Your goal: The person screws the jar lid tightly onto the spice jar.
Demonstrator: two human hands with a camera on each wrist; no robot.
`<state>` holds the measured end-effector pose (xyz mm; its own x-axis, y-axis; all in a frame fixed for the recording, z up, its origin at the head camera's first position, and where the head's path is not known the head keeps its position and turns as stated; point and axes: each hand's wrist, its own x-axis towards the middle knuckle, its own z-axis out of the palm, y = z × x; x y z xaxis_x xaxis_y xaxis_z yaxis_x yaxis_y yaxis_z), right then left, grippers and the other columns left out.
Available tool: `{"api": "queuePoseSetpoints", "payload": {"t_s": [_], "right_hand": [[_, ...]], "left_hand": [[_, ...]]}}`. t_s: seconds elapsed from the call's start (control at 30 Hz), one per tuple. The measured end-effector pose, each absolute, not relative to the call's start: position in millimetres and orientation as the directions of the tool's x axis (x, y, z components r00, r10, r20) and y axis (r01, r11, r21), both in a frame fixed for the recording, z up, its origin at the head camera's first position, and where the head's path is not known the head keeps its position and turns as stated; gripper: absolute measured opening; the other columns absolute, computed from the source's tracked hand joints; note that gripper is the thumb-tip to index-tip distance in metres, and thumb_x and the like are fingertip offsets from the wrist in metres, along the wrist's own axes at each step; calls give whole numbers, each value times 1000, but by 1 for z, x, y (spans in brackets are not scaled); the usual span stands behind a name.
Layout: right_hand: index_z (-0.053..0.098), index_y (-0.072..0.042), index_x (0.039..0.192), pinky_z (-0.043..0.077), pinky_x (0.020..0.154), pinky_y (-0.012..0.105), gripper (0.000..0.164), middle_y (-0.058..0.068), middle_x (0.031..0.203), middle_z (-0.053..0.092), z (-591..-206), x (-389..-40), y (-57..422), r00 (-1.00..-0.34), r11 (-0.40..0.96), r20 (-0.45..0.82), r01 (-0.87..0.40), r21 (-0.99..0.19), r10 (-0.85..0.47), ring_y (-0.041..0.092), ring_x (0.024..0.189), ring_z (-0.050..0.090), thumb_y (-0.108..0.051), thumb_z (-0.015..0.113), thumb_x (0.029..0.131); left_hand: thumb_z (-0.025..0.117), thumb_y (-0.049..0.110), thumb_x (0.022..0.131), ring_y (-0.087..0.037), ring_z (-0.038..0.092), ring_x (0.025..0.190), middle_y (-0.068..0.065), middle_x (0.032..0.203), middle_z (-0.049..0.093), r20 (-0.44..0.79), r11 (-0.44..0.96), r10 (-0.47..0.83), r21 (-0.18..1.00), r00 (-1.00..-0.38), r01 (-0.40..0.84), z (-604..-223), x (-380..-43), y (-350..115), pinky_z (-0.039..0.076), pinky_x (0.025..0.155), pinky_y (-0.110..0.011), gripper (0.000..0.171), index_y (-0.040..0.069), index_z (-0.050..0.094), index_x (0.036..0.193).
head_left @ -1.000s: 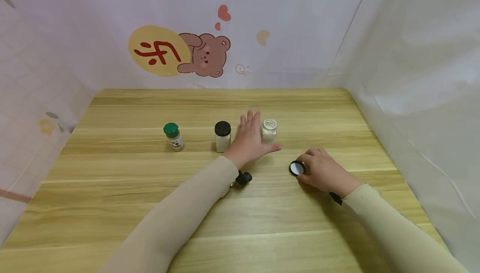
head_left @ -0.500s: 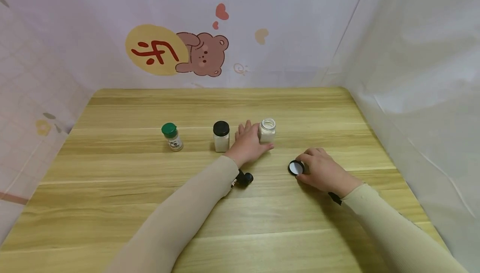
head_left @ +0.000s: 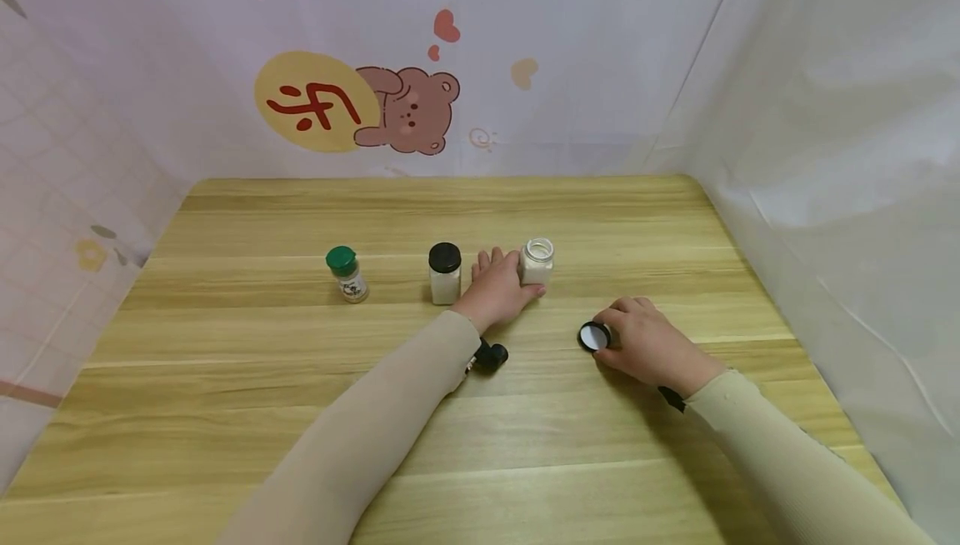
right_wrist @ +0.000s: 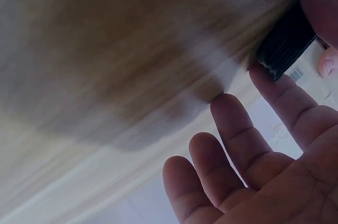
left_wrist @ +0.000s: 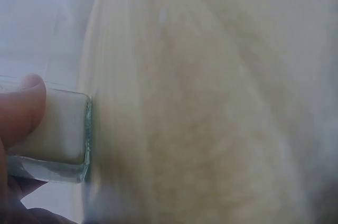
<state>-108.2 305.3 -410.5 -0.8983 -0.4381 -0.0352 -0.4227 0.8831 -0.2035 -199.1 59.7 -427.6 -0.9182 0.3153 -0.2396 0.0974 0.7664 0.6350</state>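
An open, square glass jar (head_left: 537,265) with white contents stands upright on the table. My left hand (head_left: 495,288) holds it from the left, with the thumb (left_wrist: 26,106) across one face; the far fingers are partly hidden. Further right, my right hand (head_left: 651,347) pinches a black screw lid (head_left: 595,337) between thumb and index finger. The lid's pale inner side faces the head camera. In the right wrist view the lid's ribbed rim (right_wrist: 285,44) shows between those fingertips, while the other fingers stay off it.
Left of my left hand stands a similar jar (head_left: 446,275) with its black lid on. Beyond it is a small shaker (head_left: 348,275) with a green cap. White fabric walls enclose the wooden table (head_left: 570,462) at the back and sides.
My left hand, spread beside the open jar a second ago, has lowered and closed its fingers around the jar. The right hand and the lid have stayed in place.
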Motion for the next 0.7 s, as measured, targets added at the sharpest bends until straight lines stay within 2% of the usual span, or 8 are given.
{"api": "queuePoseSetpoints", "payload": {"t_s": [0.27, 0.7], "right_hand": [[75, -7, 117, 52, 97, 55, 37, 12, 110, 68, -409, -108, 304, -898, 885, -47, -422, -196, -438, 37, 107, 60, -23, 87, 86], [76, -7, 113, 53, 95, 53, 32, 10, 108, 69, -405, -109, 302, -894, 883, -50, -429, -189, -445, 34, 105, 61, -24, 86, 87]], "left_hand": [[65, 53, 101, -45, 3, 164, -26, 174, 16, -244, 778, 305, 621, -921, 93, -427, -198, 60, 6, 134, -56, 80, 12, 35, 163], [66, 53, 101, -43, 0, 164, -24, 175, 13, -262, 776, 305, 626, -916, 80, -427, -200, 60, 4, 134, -54, 79, 15, 35, 163]]}}
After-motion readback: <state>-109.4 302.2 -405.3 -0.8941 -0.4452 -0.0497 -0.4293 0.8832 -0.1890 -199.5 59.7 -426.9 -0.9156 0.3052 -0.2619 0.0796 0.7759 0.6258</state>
